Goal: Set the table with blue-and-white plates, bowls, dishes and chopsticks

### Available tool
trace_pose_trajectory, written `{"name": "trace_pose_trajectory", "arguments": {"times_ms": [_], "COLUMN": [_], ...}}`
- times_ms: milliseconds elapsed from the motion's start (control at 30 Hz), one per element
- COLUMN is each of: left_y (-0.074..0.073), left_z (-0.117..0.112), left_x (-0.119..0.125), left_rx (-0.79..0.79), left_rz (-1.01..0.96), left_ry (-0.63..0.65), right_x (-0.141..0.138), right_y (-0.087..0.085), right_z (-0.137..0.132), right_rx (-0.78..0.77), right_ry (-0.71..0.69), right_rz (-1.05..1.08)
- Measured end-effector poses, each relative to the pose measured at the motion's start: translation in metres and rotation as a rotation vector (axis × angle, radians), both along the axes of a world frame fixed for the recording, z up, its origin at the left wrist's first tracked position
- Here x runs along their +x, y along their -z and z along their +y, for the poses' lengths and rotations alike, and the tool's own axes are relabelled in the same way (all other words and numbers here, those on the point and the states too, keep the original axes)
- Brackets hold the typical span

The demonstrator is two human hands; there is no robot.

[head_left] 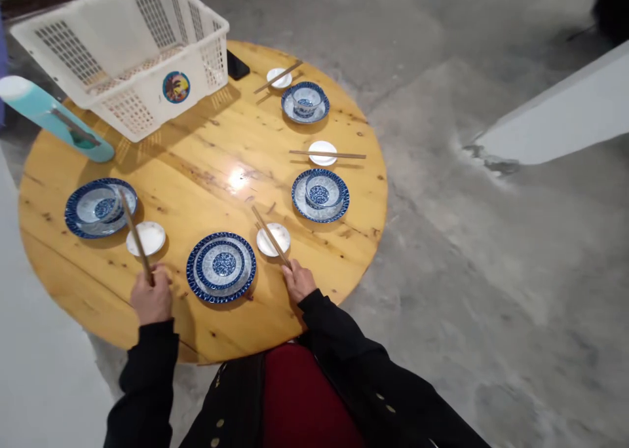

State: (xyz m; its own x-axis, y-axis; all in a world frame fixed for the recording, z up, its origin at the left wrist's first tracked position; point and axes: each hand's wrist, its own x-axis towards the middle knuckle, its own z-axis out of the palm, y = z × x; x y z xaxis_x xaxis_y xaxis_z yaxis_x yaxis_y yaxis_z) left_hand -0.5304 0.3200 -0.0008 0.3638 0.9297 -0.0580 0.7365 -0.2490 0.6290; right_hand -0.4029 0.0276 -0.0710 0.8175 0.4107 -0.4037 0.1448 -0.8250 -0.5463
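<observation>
My left hand point(150, 297) is closed round the near end of a pair of chopsticks point(133, 230) that slants up over a small white dish point(146, 238). My right hand point(297, 280) grips the near end of another pair of chopsticks point(269, 234) lying across a small white dish point(273, 239). Between my hands sits a blue-and-white plate with a bowl point(221, 266). All of it rests on a round wooden table point(196, 166).
Three more blue-patterned plate-and-bowl sets point(100, 207) point(320, 194) point(304, 102) stand round the table, two with white dishes and chopsticks point(327, 154) point(278, 77). A white plastic basket point(128, 55), a teal bottle point(54, 117) and a black phone point(238, 65) are at the far side. Concrete floor lies to the right.
</observation>
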Motion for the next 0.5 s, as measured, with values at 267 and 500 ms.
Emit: {"name": "trace_pose_trajectory", "arguments": {"times_ms": [267, 500], "left_y": [-0.004, -0.008], "left_z": [-0.215, -0.328], "left_x": [0.078, 0.135], "left_rx": [-1.049, -1.103], "left_rz": [-0.5, -0.652], "left_ry": [0.326, 0.374], "right_x": [-0.013, 0.035], "right_y": [-0.033, -0.058], "right_z": [-0.045, -0.131], "right_rx": [0.596, 0.352], "right_ry": [0.249, 0.16], "right_rz": [0.042, -0.183]}}
